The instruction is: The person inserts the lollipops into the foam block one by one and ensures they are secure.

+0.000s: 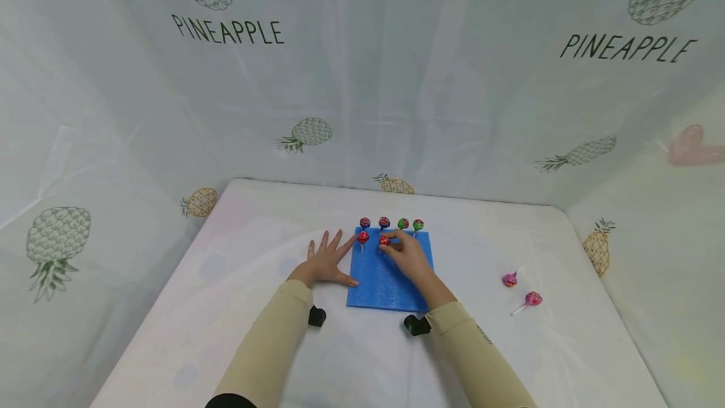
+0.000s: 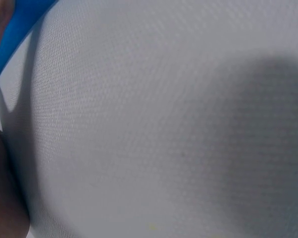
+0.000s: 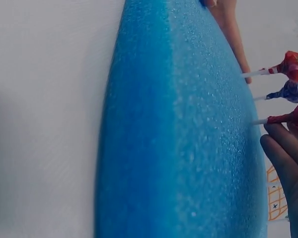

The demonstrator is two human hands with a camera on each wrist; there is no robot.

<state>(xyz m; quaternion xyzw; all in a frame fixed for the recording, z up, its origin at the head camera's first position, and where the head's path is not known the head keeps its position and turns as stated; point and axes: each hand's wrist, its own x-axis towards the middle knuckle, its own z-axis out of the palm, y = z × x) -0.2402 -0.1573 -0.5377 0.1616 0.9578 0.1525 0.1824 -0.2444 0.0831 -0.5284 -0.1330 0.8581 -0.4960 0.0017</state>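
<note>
Blue foam board (image 1: pixel 387 288) is seen in the head view, laid flat on the white-covered bench (image 1: pixel 255 238); its left edge is touched by the left hand (image 1: pixel 327 264), fingers spread. A red lollipop (image 1: pixel 384 241) is pinched over the board by the right hand (image 1: pixel 409 258), with a second red lollipop (image 1: pixel 363 237) stood to its left. Two dark-wrapped lollipops (image 1: pixel 384 223) and two green lollipops (image 1: pixel 403 223) are lined behind; two pink lollipops (image 1: pixel 533 298) are seen lying well to the right. By the left wrist view, a board corner is shown beside blurred skin. By the right, the pinched stick is seen meeting the board; whether it is inserted cannot be told.
</note>
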